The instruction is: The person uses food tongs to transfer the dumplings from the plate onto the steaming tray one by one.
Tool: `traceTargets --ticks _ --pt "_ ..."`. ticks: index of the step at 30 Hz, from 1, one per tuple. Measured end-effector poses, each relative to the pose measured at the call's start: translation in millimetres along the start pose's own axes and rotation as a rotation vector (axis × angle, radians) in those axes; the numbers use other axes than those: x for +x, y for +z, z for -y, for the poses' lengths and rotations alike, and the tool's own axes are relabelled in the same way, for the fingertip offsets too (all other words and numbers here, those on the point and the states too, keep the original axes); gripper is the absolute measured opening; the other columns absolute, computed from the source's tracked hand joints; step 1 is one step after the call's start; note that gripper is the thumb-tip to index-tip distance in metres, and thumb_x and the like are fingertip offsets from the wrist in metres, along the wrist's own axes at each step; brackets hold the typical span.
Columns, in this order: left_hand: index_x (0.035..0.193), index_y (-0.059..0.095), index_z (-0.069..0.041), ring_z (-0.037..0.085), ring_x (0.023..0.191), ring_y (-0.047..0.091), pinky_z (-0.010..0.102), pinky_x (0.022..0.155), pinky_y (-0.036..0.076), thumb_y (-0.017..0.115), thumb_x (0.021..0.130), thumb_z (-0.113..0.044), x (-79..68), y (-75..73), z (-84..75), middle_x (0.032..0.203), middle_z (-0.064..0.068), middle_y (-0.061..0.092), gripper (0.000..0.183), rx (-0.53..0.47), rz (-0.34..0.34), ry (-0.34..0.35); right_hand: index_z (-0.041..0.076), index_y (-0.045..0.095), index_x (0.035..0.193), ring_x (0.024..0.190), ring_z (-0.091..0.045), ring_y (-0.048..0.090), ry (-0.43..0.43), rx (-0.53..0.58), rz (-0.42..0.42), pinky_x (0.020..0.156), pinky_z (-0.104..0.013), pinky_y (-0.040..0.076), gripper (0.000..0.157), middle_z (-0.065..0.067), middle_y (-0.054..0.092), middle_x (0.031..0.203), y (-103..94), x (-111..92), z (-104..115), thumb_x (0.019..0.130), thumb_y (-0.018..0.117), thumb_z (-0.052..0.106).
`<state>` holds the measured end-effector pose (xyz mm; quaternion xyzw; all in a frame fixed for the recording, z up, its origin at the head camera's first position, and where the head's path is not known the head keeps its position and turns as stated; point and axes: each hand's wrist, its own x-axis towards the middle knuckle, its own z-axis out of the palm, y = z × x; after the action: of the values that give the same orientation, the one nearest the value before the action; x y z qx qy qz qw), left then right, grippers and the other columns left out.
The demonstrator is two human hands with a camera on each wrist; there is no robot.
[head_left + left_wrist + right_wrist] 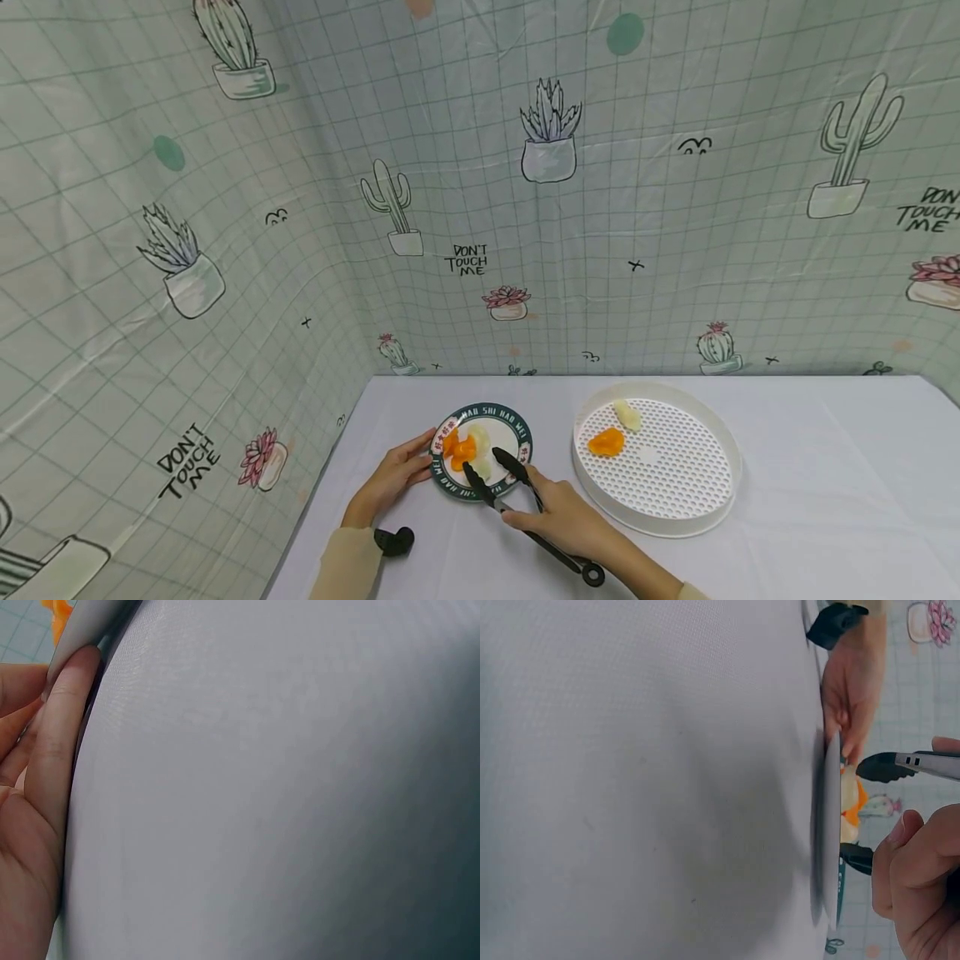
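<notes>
My left hand point(393, 471) pinches the left rim of a small round plate point(504, 423) with a dark green lettered border. In the left wrist view, a finger reaches under the plate's edge. Orange pieces point(460, 450) and pale yellowish pieces point(478, 435) that look like food lie on the plate. Black-tipped tongs point(551, 548) are in my right hand point(566, 517), their tips spread over the plate beside the pale pieces. In the right wrist view, one tong tip point(885, 766) is above the plate and the other is low, near its rim. Nothing shows between the tips.
Right of the plate stands a round white tray point(733, 467) with a perforated base and raised wall. On it lie one orange piece point(606, 442) and one pale piece point(628, 415). A white cloth covers the table point(810, 500); a cactus-print curtain point(637, 208) hangs behind and left.
</notes>
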<state>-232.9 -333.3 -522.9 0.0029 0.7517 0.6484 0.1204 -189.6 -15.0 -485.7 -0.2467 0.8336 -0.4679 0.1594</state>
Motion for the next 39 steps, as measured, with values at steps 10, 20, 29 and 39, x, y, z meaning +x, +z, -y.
traceTargets --ticks 10,20,29,39 --pt "0.154 0.032 0.000 0.017 0.116 0.059 0.026 0.091 0.054 0.050 0.102 -0.002 0.9 0.0 0.4 0.158 0.026 0.026 0.054 -0.017 0.003 0.005 -0.017 0.031 0.147 0.061 -0.017 0.054 0.034 -0.007 0.019 0.047 -0.029 0.045 0.094 -0.009 0.058 0.073 4.9 6 2 0.090 0.070 0.047" --pt "0.154 0.033 0.000 0.014 0.113 0.060 0.025 0.090 0.054 0.050 0.102 -0.001 1.0 -0.3 1.6 0.158 0.026 0.026 0.054 -0.014 -0.008 -0.002 -0.018 0.034 0.145 0.064 -0.019 0.054 0.041 -0.017 0.016 0.049 -0.030 0.046 0.089 -0.020 0.065 0.087 10.0 9 4 0.091 0.070 0.043" --pt "0.153 0.032 0.001 0.016 0.114 0.059 0.026 0.090 0.054 0.050 0.102 -0.001 -0.4 0.3 -1.3 0.158 0.026 0.027 0.054 -0.012 -0.006 0.009 -0.019 0.034 0.144 0.067 -0.019 0.054 0.014 -0.026 0.010 0.050 -0.029 0.047 0.086 -0.029 0.065 0.103 12.5 10 3 0.092 0.069 0.041" --pt "0.153 0.032 0.001 0.014 0.112 0.060 0.025 0.090 0.055 0.050 0.102 -0.001 -0.2 0.1 -0.5 0.158 0.027 0.025 0.054 -0.021 -0.005 0.004 -0.017 0.033 0.146 0.057 -0.017 0.044 0.014 0.038 0.012 0.047 -0.027 0.040 0.082 0.000 0.037 0.064 12.9 8 5 0.094 0.067 0.036"
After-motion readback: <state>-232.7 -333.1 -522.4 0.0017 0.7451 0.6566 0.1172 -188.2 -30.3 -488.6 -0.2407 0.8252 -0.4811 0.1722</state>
